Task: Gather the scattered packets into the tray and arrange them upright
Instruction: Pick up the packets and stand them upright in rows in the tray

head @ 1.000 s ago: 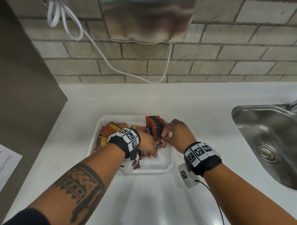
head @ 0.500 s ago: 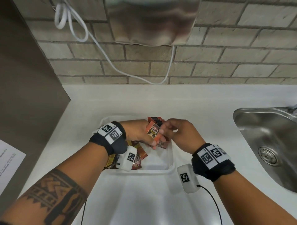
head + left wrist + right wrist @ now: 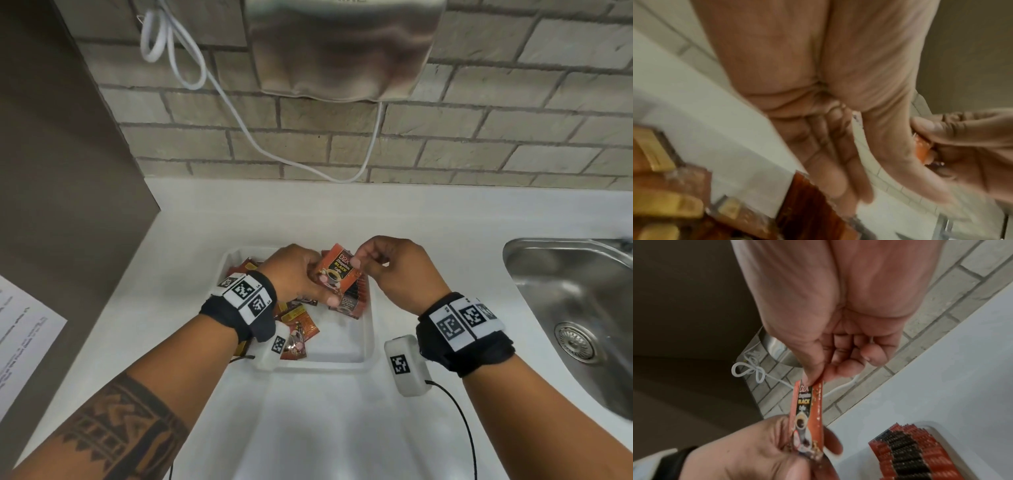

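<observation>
Loose packets (image 3: pixel 298 322) lie flat in the tray's (image 3: pixel 368 342) left half; the left hand (image 3: pixel 298 277) pinches the lower end of a coffee packet (image 3: pixel 337 270) above the tray; the right hand (image 3: pixel 394 267) pinches its top corner; upright packets (image 3: pixel 906 451) stand beneath.

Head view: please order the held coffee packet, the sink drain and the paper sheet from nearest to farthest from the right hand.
1. Held coffee packet, pinched by the right hand.
2. Sink drain, to its right.
3. Paper sheet, far left.

packet (image 3: pixel 337 274): orange-red, black panel | tray (image 3: pixel 368 342): white | wall (image 3: pixel 513 137): grey brick
</observation>
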